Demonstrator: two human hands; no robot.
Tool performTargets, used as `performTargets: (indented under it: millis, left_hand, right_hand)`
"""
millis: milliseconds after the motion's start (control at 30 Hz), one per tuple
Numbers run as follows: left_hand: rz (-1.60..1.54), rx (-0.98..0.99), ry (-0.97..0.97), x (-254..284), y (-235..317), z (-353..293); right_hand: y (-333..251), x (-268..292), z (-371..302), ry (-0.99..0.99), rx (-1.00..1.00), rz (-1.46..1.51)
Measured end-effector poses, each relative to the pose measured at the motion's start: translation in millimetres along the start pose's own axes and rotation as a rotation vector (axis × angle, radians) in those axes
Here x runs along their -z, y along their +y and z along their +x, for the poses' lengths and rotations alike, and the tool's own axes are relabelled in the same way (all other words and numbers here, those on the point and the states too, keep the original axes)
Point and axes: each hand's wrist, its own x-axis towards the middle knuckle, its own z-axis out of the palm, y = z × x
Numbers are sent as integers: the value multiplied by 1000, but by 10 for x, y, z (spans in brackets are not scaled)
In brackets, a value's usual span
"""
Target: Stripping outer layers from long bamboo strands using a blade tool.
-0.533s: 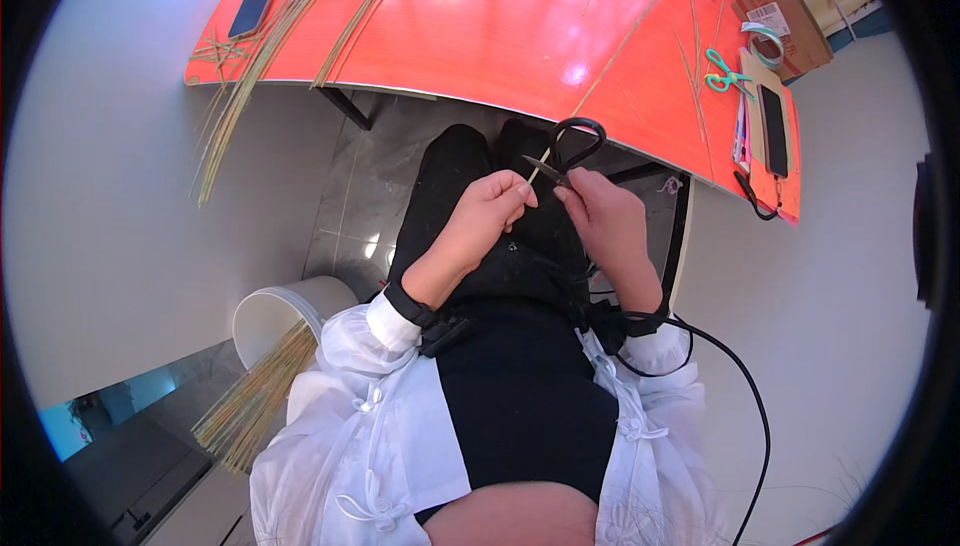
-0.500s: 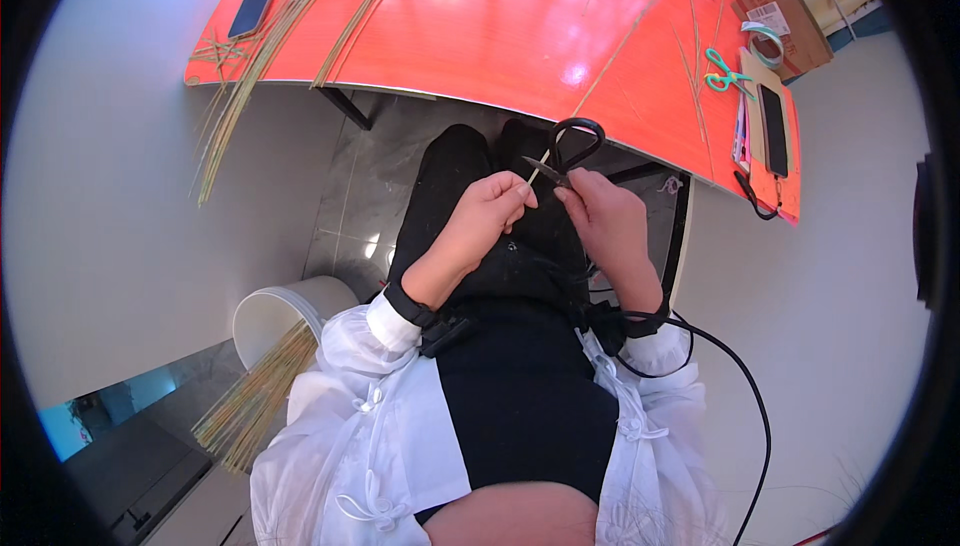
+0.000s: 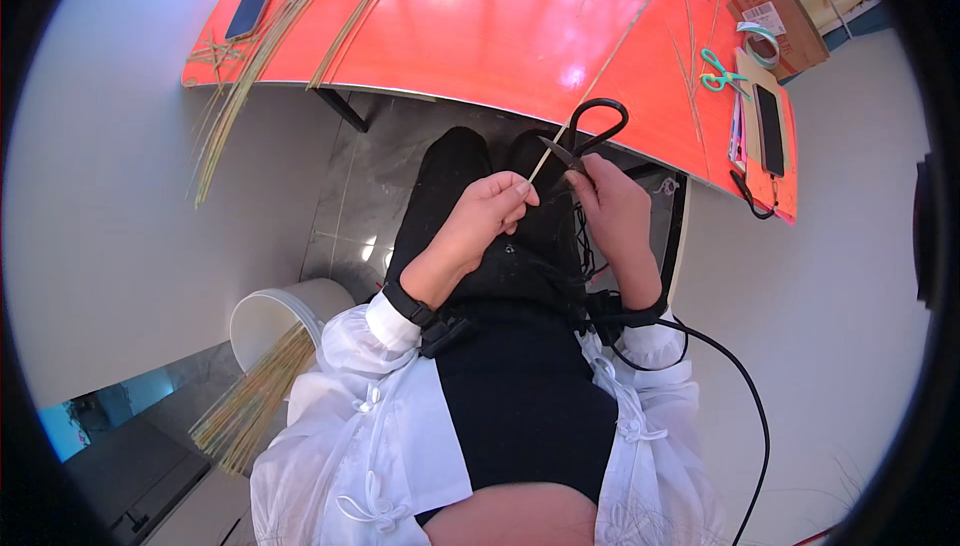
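Your right hand (image 3: 612,208) has shifted outward along the strip (image 3: 541,163), carrying the black-handled scissors (image 3: 564,153) it grips; your left hand (image 3: 495,208) stays put, pinched on the strip's near end. Blade crosses strip between hands; strip runs beyond onto the tabletop (image 3: 480,56), apparently unsevered, likely mid-work. Left over: loose strips (image 3: 270,41) ahead-left of your left hand, bundle (image 3: 255,401) behind-left.

Gleamed glossy and smooth across the red tabletop (image 3: 480,56). Looked like dull dark metal on the scissor blades (image 3: 564,154), smooth and black on the handle loop (image 3: 600,103). Seemed dry and fibrous in the pale strip (image 3: 545,158) and bundled stalks (image 3: 255,396). Appeared smooth white plastic at the bucket (image 3: 328,298), polished on the grey floor tiles (image 3: 338,176), matt brown cardboard on the box (image 3: 788,36), thin crinkled cloth in the white sleeves (image 3: 350,346)
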Motion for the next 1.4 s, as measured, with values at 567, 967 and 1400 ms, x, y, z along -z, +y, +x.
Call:
performTargets:
  millis: [567, 967, 1400]
  left_hand:
    - [42, -29, 1, -88, -48, -68]
    - [74, -62, 35, -58, -50, -104]
    - [35, -55, 45, 10, -82, -57]
  right_hand:
    - [-47, 31, -239, 54, -22, 86]
    - [-45, 41, -152, 24, -64, 26]
    - [-63, -14, -57, 45, 45, -43]
